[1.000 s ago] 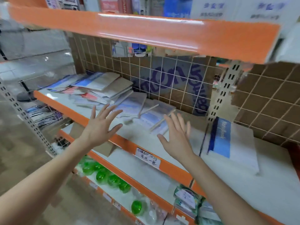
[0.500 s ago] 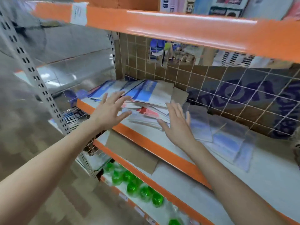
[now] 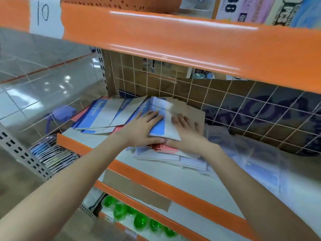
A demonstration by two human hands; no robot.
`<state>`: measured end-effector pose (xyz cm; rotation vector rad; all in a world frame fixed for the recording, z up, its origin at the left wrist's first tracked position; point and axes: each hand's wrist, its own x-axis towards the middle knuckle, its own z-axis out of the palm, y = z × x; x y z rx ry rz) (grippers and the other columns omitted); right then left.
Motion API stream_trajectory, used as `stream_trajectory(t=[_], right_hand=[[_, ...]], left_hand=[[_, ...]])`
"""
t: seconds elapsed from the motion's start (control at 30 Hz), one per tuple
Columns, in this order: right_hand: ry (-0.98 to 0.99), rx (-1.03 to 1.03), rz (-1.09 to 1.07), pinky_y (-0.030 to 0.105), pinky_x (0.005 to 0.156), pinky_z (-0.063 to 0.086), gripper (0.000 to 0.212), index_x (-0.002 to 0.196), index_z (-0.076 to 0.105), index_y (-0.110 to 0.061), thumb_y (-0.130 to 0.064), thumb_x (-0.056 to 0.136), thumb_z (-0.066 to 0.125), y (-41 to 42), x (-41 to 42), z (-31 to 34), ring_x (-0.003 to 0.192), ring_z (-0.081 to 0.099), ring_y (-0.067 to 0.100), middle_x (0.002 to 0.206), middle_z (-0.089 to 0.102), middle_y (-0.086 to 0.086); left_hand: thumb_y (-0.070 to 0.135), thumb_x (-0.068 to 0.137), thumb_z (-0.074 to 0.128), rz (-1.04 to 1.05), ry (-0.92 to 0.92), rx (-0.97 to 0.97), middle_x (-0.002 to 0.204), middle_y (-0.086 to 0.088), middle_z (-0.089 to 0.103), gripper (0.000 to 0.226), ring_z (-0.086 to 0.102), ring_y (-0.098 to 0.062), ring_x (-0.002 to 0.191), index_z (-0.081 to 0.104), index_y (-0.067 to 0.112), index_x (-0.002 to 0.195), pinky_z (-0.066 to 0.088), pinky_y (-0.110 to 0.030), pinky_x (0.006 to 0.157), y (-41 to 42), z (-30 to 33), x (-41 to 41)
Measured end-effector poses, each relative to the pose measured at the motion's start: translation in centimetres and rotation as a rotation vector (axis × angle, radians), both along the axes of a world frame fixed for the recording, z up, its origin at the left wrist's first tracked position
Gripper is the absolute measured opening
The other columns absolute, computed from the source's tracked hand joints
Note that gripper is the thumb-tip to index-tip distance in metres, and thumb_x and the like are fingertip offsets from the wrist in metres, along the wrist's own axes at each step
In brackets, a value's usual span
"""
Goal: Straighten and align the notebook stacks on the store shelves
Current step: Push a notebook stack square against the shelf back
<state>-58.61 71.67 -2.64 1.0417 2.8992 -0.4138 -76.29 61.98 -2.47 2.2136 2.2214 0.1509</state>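
Note:
A messy spread of blue-and-white notebooks (image 3: 104, 115) lies at the left end of the white shelf (image 3: 173, 178), fanned over one another. My left hand (image 3: 142, 129) has its fingers on top of a blue-and-white notebook (image 3: 165, 124), with the thumb under the front edge. My right hand (image 3: 189, 136) lies flat on a brown cover (image 3: 194, 112) beside it, and the notebook's corner overlaps that hand. Both thumbs meet at the front of the pile. Red notebooks (image 3: 165, 147) and paler ones stick out crookedly underneath.
Plastic-wrapped notebooks (image 3: 251, 153) lie to the right on the same shelf. An orange upper shelf (image 3: 173, 40) hangs low overhead. A wire grid (image 3: 243, 110) with cardboard backs the shelf. Green bottles (image 3: 139, 220) sit on a lower shelf, under a loose cardboard flap (image 3: 135, 190).
I have moved left along the shelf. Both hands went from hovering open in front of the shelf to landing on the leftmost notebook pile, close together.

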Motion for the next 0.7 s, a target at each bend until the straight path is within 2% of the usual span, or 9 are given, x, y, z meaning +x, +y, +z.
stream_trajectory(t=[0.13,0.23,0.3,0.4,0.53,0.63,0.7], right_hand=[[-0.022,0.082,-0.095,0.049,0.115,0.005,0.086,0.152,-0.002,-0.019,-0.059,0.091,0.044,-1.7,0.0,-0.3,0.146,-0.001,0.023,0.159,-0.004,0.005],[-0.065,0.160,-0.139,0.048,0.113,0.014,0.076,0.151,-0.001,-0.015,-0.043,0.097,0.044,-3.5,0.6,-0.4,0.145,0.006,0.021,0.159,0.002,0.006],[-0.061,0.115,-0.180,0.047,0.114,0.010,0.073,0.151,-0.004,-0.014,-0.025,0.098,0.045,-5.1,1.3,-0.5,0.146,0.002,0.021,0.159,-0.001,0.005],[-0.019,0.077,-0.248,0.045,0.116,0.002,0.072,0.151,-0.006,-0.017,-0.003,0.096,0.039,-8.2,2.2,-0.6,0.147,-0.002,0.022,0.160,-0.006,0.006],[0.032,0.121,-0.356,0.041,0.116,-0.002,0.078,0.152,-0.004,-0.018,0.009,0.091,0.036,-12.8,3.2,-1.1,0.147,-0.003,0.022,0.160,-0.007,0.006],[0.062,0.139,-0.411,0.040,0.117,-0.001,0.081,0.152,-0.001,-0.019,0.012,0.087,0.036,-15.9,4.1,-1.1,0.147,-0.001,0.021,0.160,-0.004,0.003],[0.117,0.120,-0.432,0.038,0.117,0.000,0.081,0.152,0.003,-0.021,0.012,0.086,0.035,-17.6,5.0,-0.8,0.147,0.001,0.019,0.160,-0.001,0.002]], left_hand=[[0.066,0.086,0.041,-0.044,-0.007,-0.023,0.159,0.000,0.007,0.083,0.003,-0.017,0.145,0.013,0.022,0.151,0.002,-0.044,0.118,0.0,0.1,-0.1],[0.065,0.086,0.034,-0.083,0.009,-0.042,0.159,-0.001,0.004,0.081,0.001,-0.016,0.145,0.011,0.022,0.151,0.000,-0.043,0.117,-0.8,0.2,0.4],[0.060,0.091,0.031,-0.112,0.046,-0.034,0.159,-0.001,0.004,0.074,0.003,-0.016,0.145,0.010,0.021,0.151,-0.001,-0.041,0.116,-1.8,0.3,1.0],[0.045,0.098,0.037,-0.143,0.154,-0.001,0.159,0.000,0.004,0.065,0.006,-0.015,0.144,0.007,0.022,0.151,0.000,-0.039,0.116,-3.8,0.2,2.0],[0.026,0.098,0.041,-0.190,0.204,0.072,0.159,0.001,0.004,0.063,0.007,-0.016,0.144,0.006,0.023,0.151,0.002,-0.038,0.115,-6.8,0.0,3.4],[0.010,0.096,0.034,-0.250,0.238,0.112,0.159,0.002,0.006,0.062,0.009,-0.016,0.144,0.008,0.023,0.151,0.001,-0.037,0.115,-8.9,0.0,4.5],[0.006,0.095,0.031,-0.294,0.230,0.150,0.158,0.002,0.008,0.062,0.010,-0.015,0.144,0.010,0.023,0.151,-0.001,-0.035,0.114,-9.9,0.1,5.3]])
